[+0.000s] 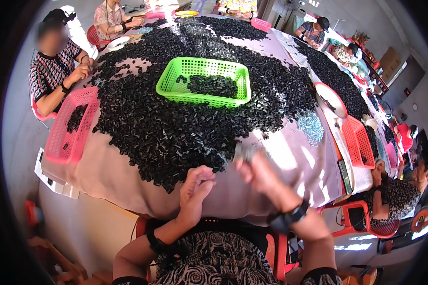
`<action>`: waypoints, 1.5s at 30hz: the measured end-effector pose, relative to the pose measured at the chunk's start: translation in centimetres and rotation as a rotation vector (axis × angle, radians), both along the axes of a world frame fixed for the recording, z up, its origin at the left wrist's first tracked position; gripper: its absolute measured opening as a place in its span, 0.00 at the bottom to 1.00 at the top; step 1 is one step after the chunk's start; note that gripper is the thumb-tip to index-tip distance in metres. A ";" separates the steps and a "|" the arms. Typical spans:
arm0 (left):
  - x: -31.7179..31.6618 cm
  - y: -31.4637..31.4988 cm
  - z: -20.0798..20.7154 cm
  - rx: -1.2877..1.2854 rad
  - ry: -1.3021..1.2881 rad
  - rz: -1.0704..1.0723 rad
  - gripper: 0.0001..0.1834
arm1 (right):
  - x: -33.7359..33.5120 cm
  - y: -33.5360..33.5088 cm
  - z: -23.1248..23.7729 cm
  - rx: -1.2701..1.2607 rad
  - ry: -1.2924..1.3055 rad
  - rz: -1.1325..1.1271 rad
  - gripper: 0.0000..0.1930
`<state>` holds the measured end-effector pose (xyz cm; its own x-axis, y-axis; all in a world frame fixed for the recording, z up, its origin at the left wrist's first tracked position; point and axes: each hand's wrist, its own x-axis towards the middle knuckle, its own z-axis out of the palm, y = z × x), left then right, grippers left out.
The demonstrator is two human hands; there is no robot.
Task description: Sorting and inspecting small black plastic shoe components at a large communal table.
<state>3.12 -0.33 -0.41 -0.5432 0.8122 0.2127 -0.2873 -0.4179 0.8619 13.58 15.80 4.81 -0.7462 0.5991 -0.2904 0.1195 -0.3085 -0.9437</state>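
Observation:
A broad heap of small black plastic parts (142,142) covers the cloth-topped table, with some small metal springs (164,134) among them. My left hand (194,194) is at the heap's near edge, fingers curled toward the thumb; whatever they hold, if anything, is hidden. To its right, my right hand (260,176) is blurred by motion and closed around a small greyish object (244,152), whose kind I cannot make out. Beyond both hands, a green plastic basket (203,100) rests on the heap with black parts inside.
A pink basket (64,126) stands at the left edge, near a seated person (57,66). To the right are a pile of pale bluish small pieces (311,129), a round tray (335,95), a red basket (357,142) and a phone-like dark object (345,175). Other people sit around the tables.

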 end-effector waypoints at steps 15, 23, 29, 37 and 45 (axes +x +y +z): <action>-0.4 0.3 0.1 -0.240 0.006 -0.014 0.07 | -0.6 8.8 1.7 0.585 -0.309 0.017 0.09; -0.1 0.3 -1.1 -0.247 -0.007 -0.053 0.06 | 2.0 7.4 -1.5 1.111 -0.172 0.228 0.10; 0.0 0.3 -0.9 -0.255 0.055 -0.068 0.06 | 2.1 5.9 -2.0 1.248 -0.223 0.213 0.14; -0.1 0.2 -0.8 -0.249 0.080 -0.092 0.06 | 2.5 5.2 -1.6 1.034 -0.282 0.226 0.11; -0.3 0.1 -0.2 -0.265 0.078 -0.130 0.09 | 2.1 1.4 -1.8 0.732 0.048 0.127 0.14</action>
